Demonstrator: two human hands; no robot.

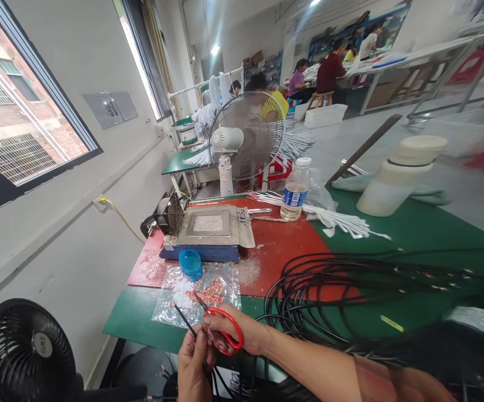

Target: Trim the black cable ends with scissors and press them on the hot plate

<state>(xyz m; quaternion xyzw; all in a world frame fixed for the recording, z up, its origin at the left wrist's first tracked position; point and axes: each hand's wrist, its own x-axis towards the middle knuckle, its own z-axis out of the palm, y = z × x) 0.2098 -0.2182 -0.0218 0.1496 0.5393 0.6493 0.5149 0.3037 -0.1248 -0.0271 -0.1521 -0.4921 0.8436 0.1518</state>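
Note:
Near the table's front edge, my left hand (195, 357) pinches a black cable (184, 319) whose end points up and to the left. More black cable hangs below that hand. Close beside it, my right hand (223, 329) is wrapped round red-handled scissors (237, 335). Their dark blades point up and left, apart from the cable's tip. Beyond the hands lies a clear plastic bag (164, 310) with small red and orange scraps (210, 291) on it. At its far edge stands a blue round container (190, 265).
A bundle of black cables (300, 279) spreads over the green table at right. Behind the bag sits a blue-based heating plate (208, 254) with a small fan (170, 215). A bottle (295, 190), white cables (342, 220) and a large fan (246, 137) stand farther back. Several people work beyond.

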